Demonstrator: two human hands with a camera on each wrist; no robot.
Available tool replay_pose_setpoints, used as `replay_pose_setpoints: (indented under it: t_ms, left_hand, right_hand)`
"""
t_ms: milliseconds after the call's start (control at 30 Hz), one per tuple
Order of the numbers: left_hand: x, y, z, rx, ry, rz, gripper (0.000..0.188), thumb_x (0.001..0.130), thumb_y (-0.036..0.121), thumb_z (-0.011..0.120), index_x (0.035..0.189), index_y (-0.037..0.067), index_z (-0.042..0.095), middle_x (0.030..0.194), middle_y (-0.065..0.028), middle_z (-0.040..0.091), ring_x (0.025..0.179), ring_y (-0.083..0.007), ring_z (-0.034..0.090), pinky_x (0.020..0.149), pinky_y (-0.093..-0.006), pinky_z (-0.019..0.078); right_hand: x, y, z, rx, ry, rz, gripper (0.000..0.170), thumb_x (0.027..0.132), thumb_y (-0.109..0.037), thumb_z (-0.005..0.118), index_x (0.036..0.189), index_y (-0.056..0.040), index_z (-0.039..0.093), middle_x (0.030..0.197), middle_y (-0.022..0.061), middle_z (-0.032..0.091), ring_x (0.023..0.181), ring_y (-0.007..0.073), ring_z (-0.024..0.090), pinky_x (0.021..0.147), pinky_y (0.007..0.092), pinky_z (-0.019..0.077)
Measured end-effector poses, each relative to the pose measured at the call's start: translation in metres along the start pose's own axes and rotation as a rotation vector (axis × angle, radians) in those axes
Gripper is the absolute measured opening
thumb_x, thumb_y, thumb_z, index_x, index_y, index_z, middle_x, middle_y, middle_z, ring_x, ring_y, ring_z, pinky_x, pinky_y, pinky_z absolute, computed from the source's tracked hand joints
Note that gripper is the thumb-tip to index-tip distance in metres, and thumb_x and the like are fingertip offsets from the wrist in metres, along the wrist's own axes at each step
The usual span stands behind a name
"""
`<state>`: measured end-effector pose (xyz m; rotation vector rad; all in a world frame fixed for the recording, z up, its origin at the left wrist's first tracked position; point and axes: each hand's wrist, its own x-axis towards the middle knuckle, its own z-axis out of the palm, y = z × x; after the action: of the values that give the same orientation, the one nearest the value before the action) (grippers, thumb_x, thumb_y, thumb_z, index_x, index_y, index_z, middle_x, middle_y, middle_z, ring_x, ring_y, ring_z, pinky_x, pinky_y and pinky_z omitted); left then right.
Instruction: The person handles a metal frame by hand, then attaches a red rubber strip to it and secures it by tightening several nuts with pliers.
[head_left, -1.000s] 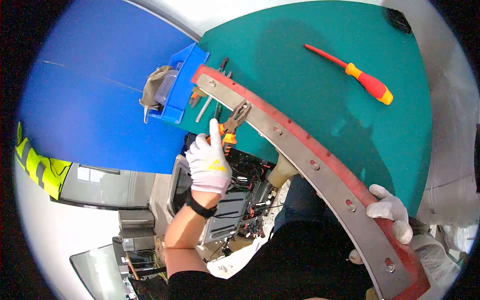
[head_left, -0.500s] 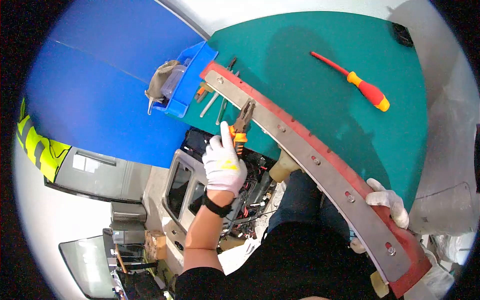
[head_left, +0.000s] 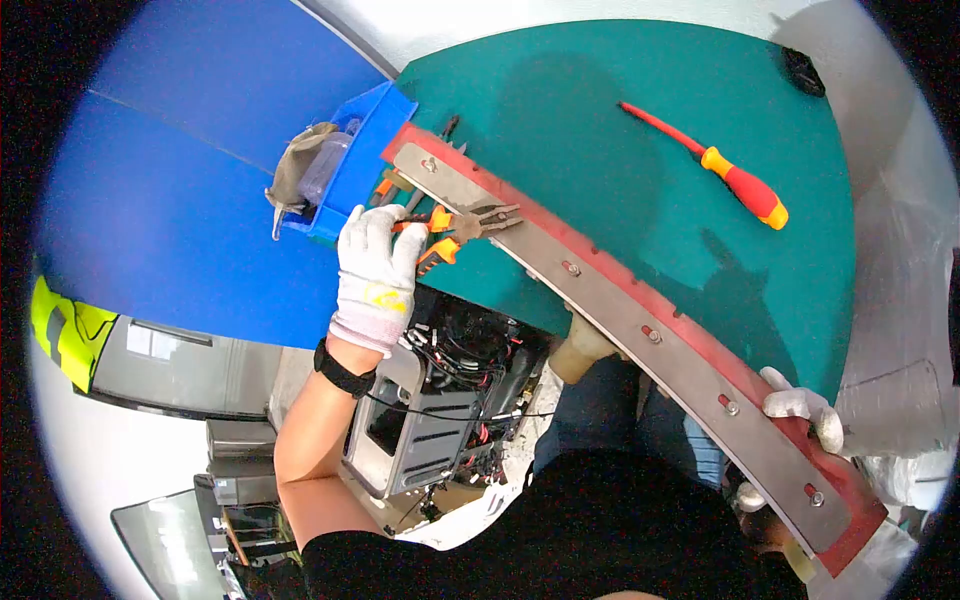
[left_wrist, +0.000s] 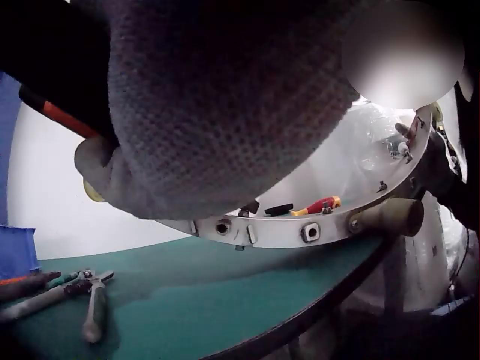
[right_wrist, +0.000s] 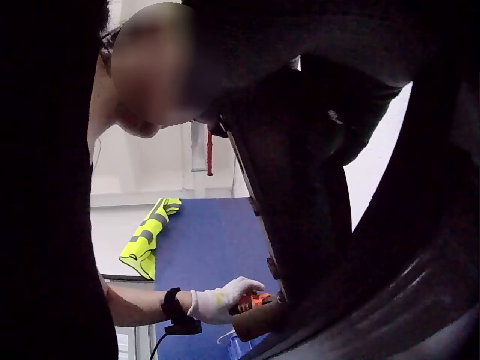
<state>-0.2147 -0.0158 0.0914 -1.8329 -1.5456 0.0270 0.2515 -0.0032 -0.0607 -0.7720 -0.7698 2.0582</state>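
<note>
Gloved and wearing a black wristband, my left hand (head_left: 376, 275) grips the orange-and-black handles of the pliers (head_left: 468, 226). The plier jaws lie over the edge of the long curved metal strip (head_left: 610, 298), between its first two bolts. Red material (head_left: 560, 232) runs along the strip's far side. Near the strip's lower right end, my right hand (head_left: 803, 408) holds it, with fingers over the red edge. In the left wrist view the glove (left_wrist: 217, 105) fills the top, and the strip's underside (left_wrist: 277, 233) shows square fittings.
A red-and-yellow screwdriver (head_left: 745, 186) lies on the green table (head_left: 560, 90). At its left edge stands a blue bin (head_left: 372, 150) with a cloth pouch. More hand tools (left_wrist: 94, 300) lie beside it. A tan cylinder (head_left: 580, 350) projects under the strip, above wiring (head_left: 470, 350).
My left hand has moved left and the pliers have swung from steep to nearly level, their handles now spread. The strip's lower end and my right hand have shifted slightly right.
</note>
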Motion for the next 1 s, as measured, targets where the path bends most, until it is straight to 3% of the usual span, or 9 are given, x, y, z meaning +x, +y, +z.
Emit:
replay_pose_setpoints:
  t_ms: [33, 67, 133, 233, 467, 533, 567, 633, 1000]
  left_hand:
    - [-0.001, -0.002, 0.005, -0.049, 0.015, 0.000, 0.030, 0.082, 0.013, 0.062, 0.112, 0.012, 0.061, 0.116, -0.0137, 0.057, 0.110, -0.0318, 0.056, 0.107, -0.0528, 0.0388]
    - [0.003, -0.001, 0.001, 0.007, -0.040, 0.032, 0.022, 0.082, 0.015, 0.063, 0.104, 0.013, 0.063, 0.118, -0.0139, 0.058, 0.114, -0.0317, 0.055, 0.107, -0.0535, 0.0376]
    - [0.006, -0.003, 0.000, -0.004, -0.047, 0.058, 0.021, 0.082, 0.015, 0.063, 0.103, 0.013, 0.063, 0.120, -0.0137, 0.059, 0.115, -0.0317, 0.055, 0.108, -0.0543, 0.0365]
    - [0.007, -0.006, 0.003, -0.019, -0.083, 0.078, 0.020, 0.082, 0.016, 0.063, 0.102, 0.014, 0.064, 0.127, -0.0138, 0.057, 0.120, -0.0320, 0.053, 0.110, -0.0574, 0.0324]
    - [0.003, -0.005, 0.005, -0.001, -0.097, 0.052, 0.019, 0.084, 0.018, 0.064, 0.102, 0.014, 0.065, 0.140, -0.0165, 0.050, 0.126, -0.0335, 0.050, 0.113, -0.0595, 0.0280]
    - [0.003, -0.004, 0.004, 0.014, -0.156, 0.071, 0.020, 0.084, 0.018, 0.063, 0.104, 0.013, 0.064, 0.143, -0.0186, 0.047, 0.129, -0.0360, 0.047, 0.113, -0.0612, 0.0260]
    - [0.003, -0.004, 0.004, 0.012, -0.157, 0.068, 0.020, 0.084, 0.018, 0.063, 0.104, 0.013, 0.064, 0.143, -0.0186, 0.047, 0.129, -0.0360, 0.047, 0.113, -0.0612, 0.0260]
    - [0.003, -0.004, 0.004, 0.044, -0.210, 0.077, 0.022, 0.085, 0.017, 0.061, 0.107, 0.014, 0.063, 0.145, -0.0201, 0.045, 0.131, -0.0389, 0.045, 0.113, -0.0629, 0.0243]
    - [0.000, 0.004, 0.003, 0.124, -0.332, 0.073, 0.024, 0.089, 0.020, 0.057, 0.112, 0.013, 0.060, 0.151, -0.0218, 0.038, 0.137, -0.0429, 0.039, 0.112, -0.0676, 0.0197]
  right_hand:
    - [0.001, 0.019, -0.101, -0.092, -0.124, -0.220, 0.055, 0.084, -0.016, 0.078, 0.130, -0.0014, 0.051, 0.123, 0.0136, 0.062, 0.117, 0.0294, 0.059, 0.110, 0.0534, 0.0377]
    - [0.003, 0.013, -0.093, -0.098, -0.116, -0.224, 0.055, 0.084, -0.016, 0.078, 0.130, -0.0014, 0.051, 0.123, 0.0136, 0.062, 0.117, 0.0294, 0.059, 0.110, 0.0534, 0.0377]
    - [0.010, -0.014, -0.052, -0.422, -0.404, -0.659, 0.046, 0.088, -0.022, 0.074, 0.125, -0.0020, 0.055, 0.126, 0.0136, 0.060, 0.122, 0.0285, 0.056, 0.111, 0.0514, 0.0364]
    - [0.007, -0.035, 0.010, -0.486, -0.328, -0.776, 0.037, 0.094, -0.022, 0.067, 0.124, -0.0042, 0.056, 0.126, 0.0135, 0.061, 0.119, 0.0270, 0.057, 0.113, 0.0523, 0.0337]
    - [-0.011, -0.036, -0.012, -0.137, -0.255, -0.493, 0.040, 0.099, -0.046, 0.053, 0.103, -0.0055, 0.056, 0.099, 0.0087, 0.058, 0.101, 0.0239, 0.053, 0.120, 0.0533, 0.0192]
    - [-0.029, -0.015, -0.082, 0.464, 0.396, -0.186, 0.045, 0.098, -0.050, 0.052, 0.098, -0.0056, 0.057, 0.099, 0.0071, 0.056, 0.100, 0.0241, 0.052, 0.120, 0.0520, 0.0162]
    - [-0.026, -0.020, -0.064, 0.460, 0.396, -0.184, 0.045, 0.098, -0.050, 0.052, 0.098, -0.0056, 0.057, 0.099, 0.0071, 0.056, 0.100, 0.0241, 0.052, 0.120, 0.0520, 0.0162]
    - [-0.013, -0.035, -0.004, 0.179, -0.161, -0.338, 0.046, 0.098, -0.052, 0.051, 0.095, -0.0061, 0.056, 0.099, 0.0074, 0.055, 0.099, 0.0243, 0.052, 0.121, 0.0516, 0.0158]
    - [0.011, -0.039, -0.015, 0.095, -0.509, -0.423, 0.036, 0.098, -0.036, 0.055, 0.121, -0.0084, 0.051, 0.125, 0.0070, 0.055, 0.123, 0.0191, 0.046, 0.121, 0.0444, 0.0199]
